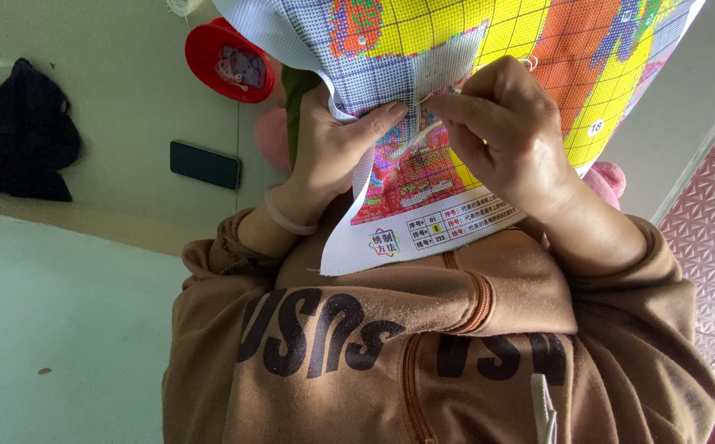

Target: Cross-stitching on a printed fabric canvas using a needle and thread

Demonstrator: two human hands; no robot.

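Seemingly both hands, left [333, 148] and right [501, 123], pinch cross-stitch canvas [423, 205]

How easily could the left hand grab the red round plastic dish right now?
Probably yes, after letting go. The left hand grips the colourful gridded stitching cloth, while the right hand pinches a pale thread. The dish lies just beyond on the pale floor, nothing between.
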